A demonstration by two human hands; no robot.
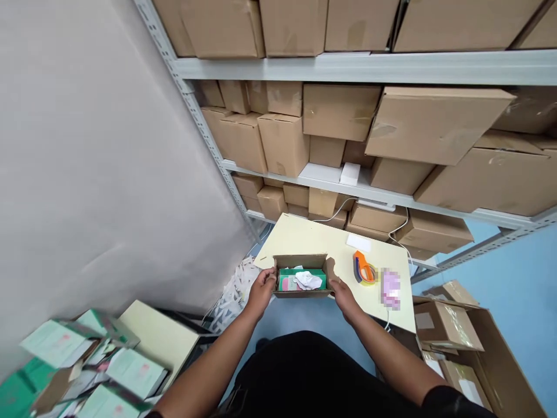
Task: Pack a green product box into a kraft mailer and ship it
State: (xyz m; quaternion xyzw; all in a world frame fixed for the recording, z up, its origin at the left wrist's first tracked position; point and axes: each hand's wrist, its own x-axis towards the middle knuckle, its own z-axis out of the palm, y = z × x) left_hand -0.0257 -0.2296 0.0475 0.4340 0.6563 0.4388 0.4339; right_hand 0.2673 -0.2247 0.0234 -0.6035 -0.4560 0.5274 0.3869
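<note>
An open cardboard box (300, 294) is held between my two hands at the front edge of the cream table. Inside it lies a green box (285, 283) with a pink mark, and crumpled white paper (308, 281) rests on top. My left hand (261, 292) grips the left end of the cardboard box, its fingers at the upper edge. Around the right end, by a raised flap, my right hand (343, 295) is closed. An orange tape dispenser (364, 269) sits on the table to the right of the box.
Cardboard boxes fill the shelf rack (304, 68) behind the table (313, 235). A large carton (507, 348) with taped parcels stands at right. Green and white boxes (137, 371) pile up at lower left, and shredded paper (239, 296) lies beside the wall. A white cable (402, 238) hangs from the shelf.
</note>
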